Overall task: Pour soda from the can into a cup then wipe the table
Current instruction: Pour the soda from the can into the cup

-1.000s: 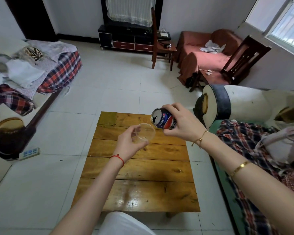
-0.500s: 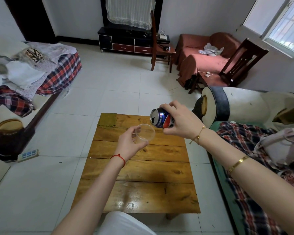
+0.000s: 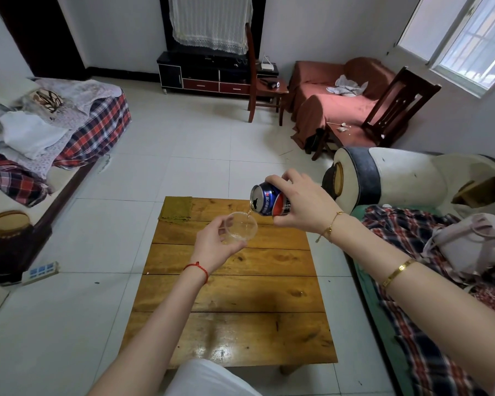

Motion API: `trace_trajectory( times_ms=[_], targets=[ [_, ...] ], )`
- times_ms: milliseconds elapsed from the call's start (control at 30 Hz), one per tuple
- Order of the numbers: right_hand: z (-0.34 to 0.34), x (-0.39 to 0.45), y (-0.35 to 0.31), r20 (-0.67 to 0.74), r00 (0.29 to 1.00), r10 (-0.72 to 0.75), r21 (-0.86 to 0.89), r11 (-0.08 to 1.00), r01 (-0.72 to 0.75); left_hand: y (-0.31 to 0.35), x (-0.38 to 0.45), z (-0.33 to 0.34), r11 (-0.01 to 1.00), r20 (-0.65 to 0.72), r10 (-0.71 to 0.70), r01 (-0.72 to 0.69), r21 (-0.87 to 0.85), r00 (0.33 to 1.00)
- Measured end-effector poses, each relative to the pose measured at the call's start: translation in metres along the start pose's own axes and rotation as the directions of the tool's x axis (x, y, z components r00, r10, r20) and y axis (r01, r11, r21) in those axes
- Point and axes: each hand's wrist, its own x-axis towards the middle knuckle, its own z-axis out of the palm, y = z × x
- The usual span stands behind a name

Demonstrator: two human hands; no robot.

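Right hand (image 3: 300, 204) grips the tilted soda can (image 3: 269, 202), trickling into the clear plastic cup (image 3: 240, 227) gripped by the left hand (image 3: 215, 247); pouring under way, next needing steady tilt.

Red armchair (image 3: 335, 98), dark wooden chair (image 3: 397, 107), black TV cabinet (image 3: 212, 71), plaid blanket (image 3: 97, 130), white power strip (image 3: 40, 271)

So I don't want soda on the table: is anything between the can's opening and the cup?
Nothing visible. The right hand tips the can with its opening just above the rim of the cup, which the left hand holds over the table. A thin stream already runs into the cup.
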Motion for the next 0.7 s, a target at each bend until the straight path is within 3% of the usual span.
trace_trajectory(
  times_ms=[700],
  targets=[
    [-0.0030,0.0065,0.0035,-0.005,1.000,0.011,-0.061,0.998,-0.012,-0.0017,0.0054,0.0033,0.999,0.015,-0.040,0.040,-0.017,0.999]
  ],
)
